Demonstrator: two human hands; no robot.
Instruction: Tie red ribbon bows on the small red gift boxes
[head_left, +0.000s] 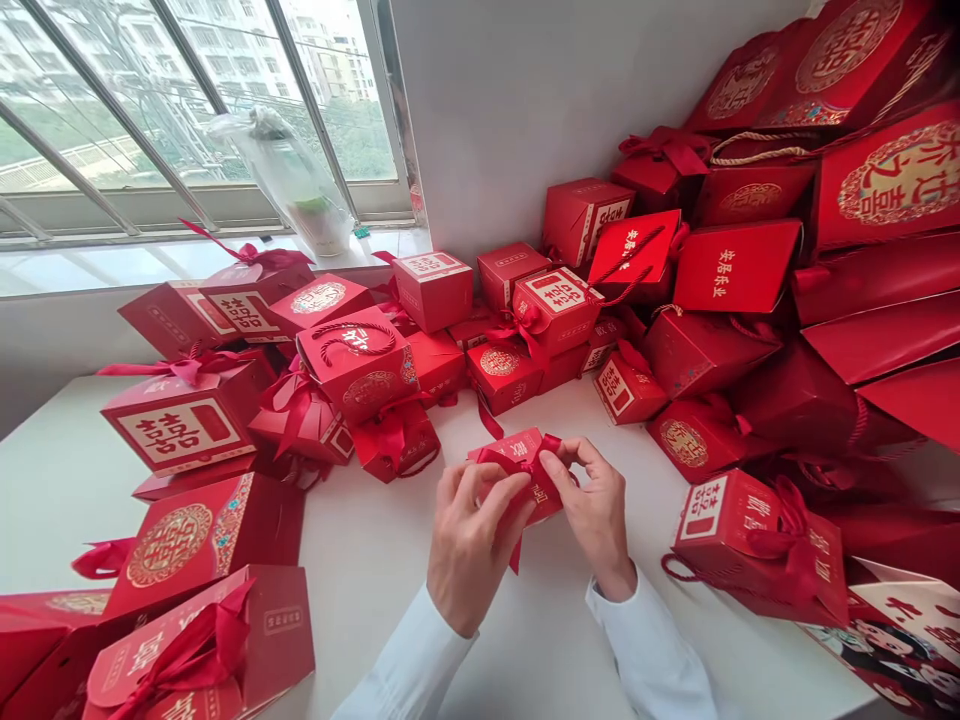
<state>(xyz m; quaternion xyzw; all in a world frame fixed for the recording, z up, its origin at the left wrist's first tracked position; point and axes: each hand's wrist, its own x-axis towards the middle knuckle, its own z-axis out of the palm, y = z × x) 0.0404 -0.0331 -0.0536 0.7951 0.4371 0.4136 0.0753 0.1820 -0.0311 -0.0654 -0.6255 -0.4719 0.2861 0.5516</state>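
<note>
A small red gift box (pixel 546 492) with light lettering rests on the white table in front of me, with a dark red ribbon across its top. My left hand (pixel 480 530) is closed at the box's left side, thumb and forefinger pinching the ribbon (pixel 514 462) near the middle of the lid. From the right, my right hand (pixel 596 505) pinches the ribbon by the lid's right edge, thumb against forefinger. One ribbon tail hangs down in front of the box and another trails behind it. The box's left part is hidden behind my left hand.
Red gift boxes with ribbons stand in piles at left (pixel 184 425), at the back (pixel 559 305) and at right (pixel 757 530). Larger red bags (pixel 892 180) are stacked far right. A plastic bag with a cup (pixel 315 215) sits on the windowsill. White table surface (pixel 375 570) shows around my hands.
</note>
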